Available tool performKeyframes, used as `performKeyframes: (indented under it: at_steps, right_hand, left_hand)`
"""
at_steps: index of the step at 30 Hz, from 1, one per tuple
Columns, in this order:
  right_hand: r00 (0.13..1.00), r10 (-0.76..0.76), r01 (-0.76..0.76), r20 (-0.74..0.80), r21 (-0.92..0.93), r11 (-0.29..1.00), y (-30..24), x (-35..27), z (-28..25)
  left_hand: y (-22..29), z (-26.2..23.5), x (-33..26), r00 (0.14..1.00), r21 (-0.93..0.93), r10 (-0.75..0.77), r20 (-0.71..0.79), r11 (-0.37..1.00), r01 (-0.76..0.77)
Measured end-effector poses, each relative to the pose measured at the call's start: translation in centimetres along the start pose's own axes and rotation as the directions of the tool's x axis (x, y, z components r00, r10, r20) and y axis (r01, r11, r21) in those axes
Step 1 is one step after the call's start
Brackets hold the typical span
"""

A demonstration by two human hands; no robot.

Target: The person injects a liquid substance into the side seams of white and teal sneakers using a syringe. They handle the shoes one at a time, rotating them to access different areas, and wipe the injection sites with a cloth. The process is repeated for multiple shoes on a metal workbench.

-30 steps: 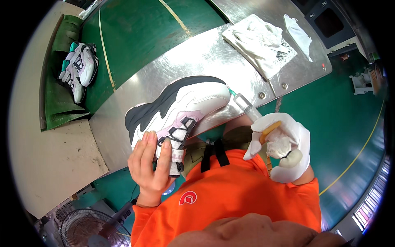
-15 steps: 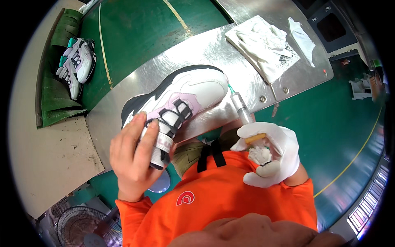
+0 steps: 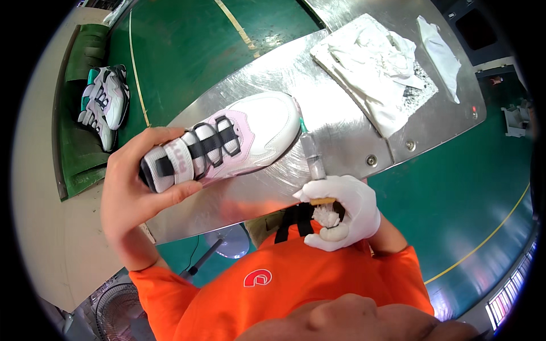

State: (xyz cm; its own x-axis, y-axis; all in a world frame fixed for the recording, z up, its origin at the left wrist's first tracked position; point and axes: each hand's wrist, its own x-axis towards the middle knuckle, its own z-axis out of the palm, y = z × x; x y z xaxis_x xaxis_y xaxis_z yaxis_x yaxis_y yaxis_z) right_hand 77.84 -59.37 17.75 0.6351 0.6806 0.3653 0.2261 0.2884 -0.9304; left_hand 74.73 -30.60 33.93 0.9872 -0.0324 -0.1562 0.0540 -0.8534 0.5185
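The shoe (image 3: 224, 139) runs slantwise, toe (image 3: 281, 113) right and away.

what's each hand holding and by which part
Left hand: the sneaker, around its ankle collar. Gloved right hand: the syringe, by its rear end, and a white tufted thing, whose held part is unclear.

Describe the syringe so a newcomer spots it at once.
Find the shiny metal table, over which the left hand holds a white shoe. By the shoe's toe, the gloved right hand holds the syringe; a clear barrel and green tip set it apart from the shoe.
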Motion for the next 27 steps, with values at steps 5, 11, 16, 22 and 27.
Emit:
performKeyframes:
  at_steps: [5,11,16,22,27]
  right_hand:
    - [0.999,-0.037,0.037,-0.024,0.021,0.999,0.1,0.0,0.1]
    - [0.998,0.064,-0.062,-0.006,0.128,0.99,0.0,-0.6,-0.2]
    - [0.99,0.121,-0.105,-0.067,0.204,0.973,0.1,-1.3,-0.3]
    - [0.993,0.106,-0.087,-0.058,0.271,0.959,-0.8,-1.5,-0.8]
    - [0.991,0.111,-0.135,0.077,0.592,0.794,-4.4,-0.2,-2.6]
  left_hand:
    - [0.0,-3.0,2.0,0.939,0.052,0.054,0.34,0.996,-0.076]
    - [-0.5,-4.7,8.9,0.796,-0.186,0.089,0.599,0.982,0.031]
    - [0.2,2.7,14.8,0.655,-0.087,0.15,0.741,0.988,-0.128]
    - [0.3,5.2,14.2,0.697,-0.147,0.205,0.687,0.979,-0.143]
    - [2.3,1.0,9.6,0.859,-0.218,0.227,0.459,0.966,-0.139]
